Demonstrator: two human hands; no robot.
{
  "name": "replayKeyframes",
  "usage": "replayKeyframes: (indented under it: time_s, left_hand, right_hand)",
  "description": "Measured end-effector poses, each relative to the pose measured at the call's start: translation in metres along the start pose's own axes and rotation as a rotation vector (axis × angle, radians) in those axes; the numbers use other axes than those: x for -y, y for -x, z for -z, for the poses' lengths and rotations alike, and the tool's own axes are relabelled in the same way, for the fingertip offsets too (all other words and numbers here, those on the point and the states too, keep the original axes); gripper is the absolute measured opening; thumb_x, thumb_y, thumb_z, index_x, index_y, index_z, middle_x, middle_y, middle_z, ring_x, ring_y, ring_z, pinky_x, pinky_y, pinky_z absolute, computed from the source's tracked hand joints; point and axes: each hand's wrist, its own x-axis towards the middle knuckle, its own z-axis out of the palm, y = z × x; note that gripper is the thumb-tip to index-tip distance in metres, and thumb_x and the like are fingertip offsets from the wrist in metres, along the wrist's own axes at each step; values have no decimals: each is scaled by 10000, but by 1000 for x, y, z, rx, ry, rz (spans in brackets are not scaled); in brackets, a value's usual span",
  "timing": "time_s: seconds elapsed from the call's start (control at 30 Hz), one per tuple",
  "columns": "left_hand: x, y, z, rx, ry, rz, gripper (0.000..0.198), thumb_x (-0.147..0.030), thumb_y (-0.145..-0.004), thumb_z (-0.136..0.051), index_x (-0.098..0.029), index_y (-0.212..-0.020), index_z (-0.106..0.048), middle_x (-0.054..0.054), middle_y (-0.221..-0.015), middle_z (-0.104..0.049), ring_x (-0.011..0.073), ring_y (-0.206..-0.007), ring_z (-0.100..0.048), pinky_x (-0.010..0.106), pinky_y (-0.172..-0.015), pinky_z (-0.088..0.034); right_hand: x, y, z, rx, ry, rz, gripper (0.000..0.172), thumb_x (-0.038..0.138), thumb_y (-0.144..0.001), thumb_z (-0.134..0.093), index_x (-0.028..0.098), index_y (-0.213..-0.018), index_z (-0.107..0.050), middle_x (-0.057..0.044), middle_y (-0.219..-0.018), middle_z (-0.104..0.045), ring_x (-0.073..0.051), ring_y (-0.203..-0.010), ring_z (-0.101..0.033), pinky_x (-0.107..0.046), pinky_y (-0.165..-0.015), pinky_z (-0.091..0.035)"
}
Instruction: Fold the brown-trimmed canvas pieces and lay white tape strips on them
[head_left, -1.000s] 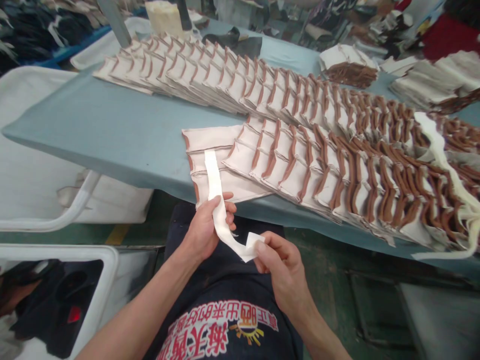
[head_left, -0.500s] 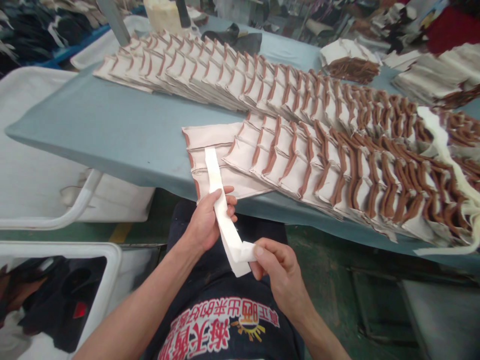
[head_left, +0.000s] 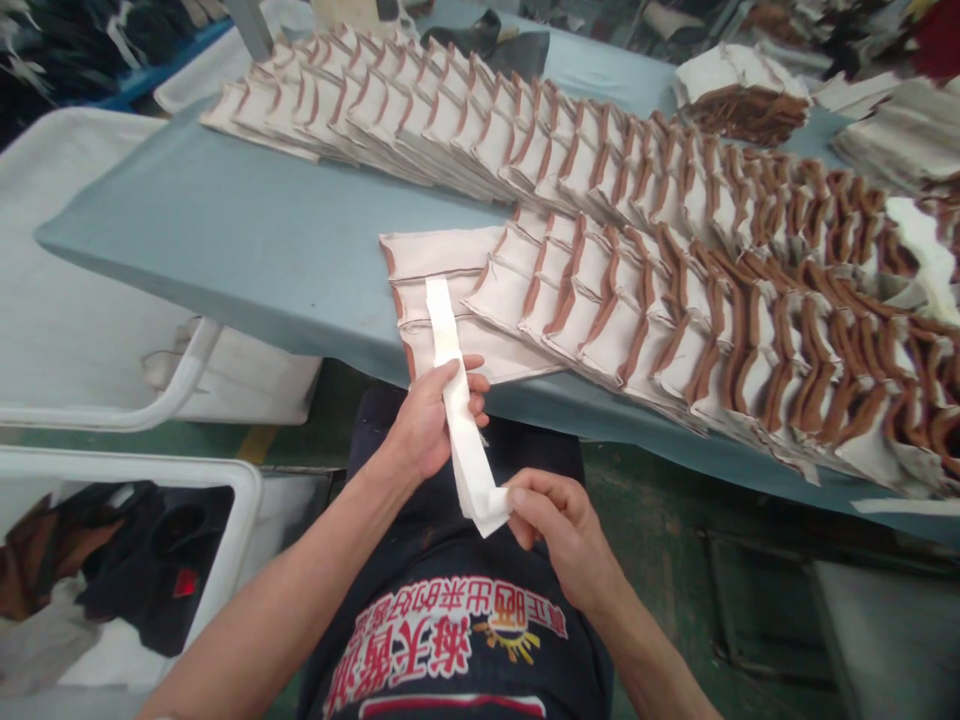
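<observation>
A white strip (head_left: 466, 440), which looks like fabric or tape in layers, runs from the table edge down over my lap. My left hand (head_left: 435, 410) is closed around its middle, thumb on top and fingers behind. The upper end of the strip lies over a pale, brown-edged sewn fabric piece (head_left: 439, 256). With thumb and fingertips, my right hand (head_left: 551, 515) pinches the folded lower end. Beside the strip, a row of overlapping brown-edged fabric pieces (head_left: 600, 310) stretches off to the right.
A second overlapping row (head_left: 450, 120) lies farther back on the blue-covered table (head_left: 225, 240). White bins (head_left: 247, 540) stand at the left, one holding dark cloth. Fabric stacks (head_left: 739, 95) sit at the back right. Another white strip (head_left: 926, 250) drapes over the pieces.
The view has shifted, so the table scene sits farther right and slightly higher. My right hand has drawn the strip's folded end slightly closer together; both hands keep their hold.
</observation>
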Motion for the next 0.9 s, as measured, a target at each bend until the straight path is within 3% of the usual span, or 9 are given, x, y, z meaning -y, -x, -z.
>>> replayKeyframes:
  time_s: [0.17, 0.27, 0.4, 0.5, 0.67, 0.9]
  left_hand:
    - [-1, 1, 2, 11, 9, 27, 211, -212, -988, -503, -111, -1011, -687, 12, -690, -632, 106, -488, -532, 218, -459, -522]
    - [-1, 3, 6, 24, -4, 61, 213, -226, -986, -527, -106, -1028, -698, 36, -718, -669, 127, -502, -577, 255, -485, -571]
    - [-2, 5, 12, 56, -18, 89, 264, -239, -1002, -509, -80, -1032, -718, 91, -754, -721, 161, -542, -650, 281, -539, -605]
    - [-3, 7, 15, 90, -20, 100, 443, -372, -1061, -418, -62, -1022, -732, 121, -767, -727, 188, -571, -678, 290, -532, -603]
    - [-6, 13, 24, 165, 10, 157, 716, -699, -1010, -369, -91, -1050, -744, 134, -802, -730, 217, -602, -694, 349, -598, -636]
    - [-5, 16, 29, 258, -39, 139, 764, -831, -876, -526, -122, -1052, -753, 116, -850, -741, 158, -560, -631, 295, -564, -617]
  right_hand:
    - [-6, 3, -4, -110, 75, 37, 393, 469, -909, -578, 212, -616, -530, 54, -494, -429, -99, -473, -345, -256, -491, -275]
    - [6, 7, -2, -233, 229, 230, 355, 392, -961, -559, 216, -653, -539, 43, -551, -466, -110, -503, -399, -258, -495, -300]
    - [40, 2, 7, -310, 462, 554, 270, 256, -977, -544, 217, -713, -580, 38, -620, -526, -111, -528, -439, -264, -530, -342]
    - [65, -16, 10, -330, 523, 665, 260, 241, -981, -521, 217, -732, -590, 27, -645, -545, -124, -567, -488, -273, -566, -378]
    - [87, -53, 7, -359, 466, 641, 284, 334, -987, -523, 214, -742, -603, 29, -607, -540, -128, -546, -481, -272, -531, -375]
    - [96, -101, -10, -264, 211, 534, 340, 509, -925, -629, 212, -765, -579, 48, -628, -566, -97, -508, -514, -216, -462, -434]
